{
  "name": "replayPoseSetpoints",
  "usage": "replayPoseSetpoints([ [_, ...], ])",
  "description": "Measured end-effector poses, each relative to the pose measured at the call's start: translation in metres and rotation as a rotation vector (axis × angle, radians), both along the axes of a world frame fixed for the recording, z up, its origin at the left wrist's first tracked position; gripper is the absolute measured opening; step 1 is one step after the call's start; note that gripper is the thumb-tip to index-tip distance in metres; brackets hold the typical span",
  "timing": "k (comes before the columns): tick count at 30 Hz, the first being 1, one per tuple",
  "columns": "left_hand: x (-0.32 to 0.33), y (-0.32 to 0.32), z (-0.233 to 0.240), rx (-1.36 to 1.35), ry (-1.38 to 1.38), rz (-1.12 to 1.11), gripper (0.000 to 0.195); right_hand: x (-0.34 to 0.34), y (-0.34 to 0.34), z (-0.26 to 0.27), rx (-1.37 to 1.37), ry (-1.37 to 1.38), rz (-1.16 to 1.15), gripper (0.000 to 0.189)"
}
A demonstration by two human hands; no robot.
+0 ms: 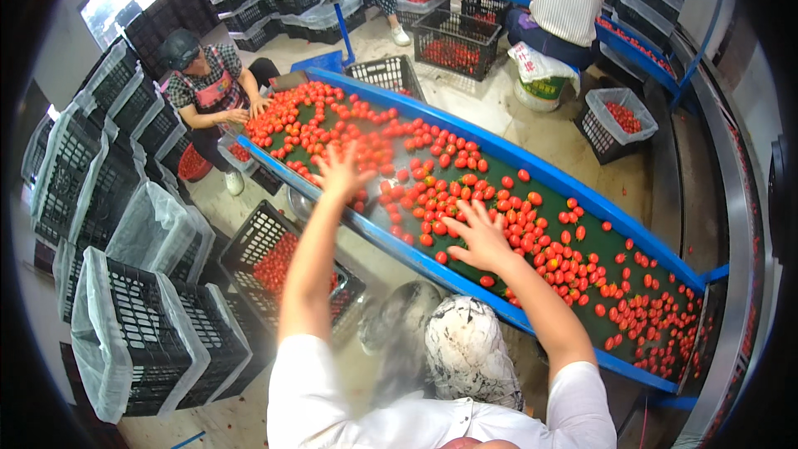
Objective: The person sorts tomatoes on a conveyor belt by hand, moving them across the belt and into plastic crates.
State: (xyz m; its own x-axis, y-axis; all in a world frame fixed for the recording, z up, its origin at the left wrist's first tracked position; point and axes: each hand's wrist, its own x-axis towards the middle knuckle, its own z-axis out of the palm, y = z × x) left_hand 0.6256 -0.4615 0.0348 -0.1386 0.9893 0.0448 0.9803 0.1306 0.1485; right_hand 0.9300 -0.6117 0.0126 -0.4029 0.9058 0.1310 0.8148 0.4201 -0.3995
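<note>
Many small red cherry tomatoes (446, 196) lie loose over the green bed of a long sloping chute with blue metal side rails (548, 174). My left hand (344, 173) is spread over the tomatoes near the chute's close rail, fingers apart, holding nothing. Further right, my right hand (479, 238) reaches over the same rail with fingers spread at the edge of a dense patch of tomatoes; nothing is in its grasp. Whether the fingertips touch any fruit is hard to tell. Some tomatoes have green stems on.
A co-worker (209, 84) has both hands on tomatoes at the chute's far left end. Beneath my left arm stands a black crate (249, 231) of tomatoes. Lined crates (149, 337) are stacked left. Another person (564, 3) sits across the chute, near a lined crate (592, 131).
</note>
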Motion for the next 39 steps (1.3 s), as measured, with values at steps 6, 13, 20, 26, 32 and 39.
replayPoseSetpoints([
  [6,0.115,-0.017,-0.009,-0.258,-0.002,-0.213,0.086,0.019,0.022,-0.011,-0.177,-0.258,-0.106,0.076],
  [13,0.169,-0.008,-0.019,-0.078,-0.040,-0.499,0.078,0.136,-0.075,0.004,-0.453,-0.179,-0.303,0.076],
  [20,0.154,0.093,-0.026,-0.196,-0.189,-0.065,0.078,0.171,-0.164,-0.016,-0.206,-0.014,-0.450,0.057],
  [26,0.174,0.085,-0.057,-0.209,-0.217,-0.231,0.083,0.168,-0.195,-0.027,-0.048,0.111,-0.580,0.044],
  [32,0.202,0.029,-0.049,0.385,-0.024,-0.602,0.045,0.167,-0.215,-0.042,0.120,0.175,-0.640,0.036],
  [39,0.272,0.056,-0.070,0.426,0.065,-0.517,0.007,0.167,-0.225,-0.056,0.162,0.283,-0.665,0.032],
])
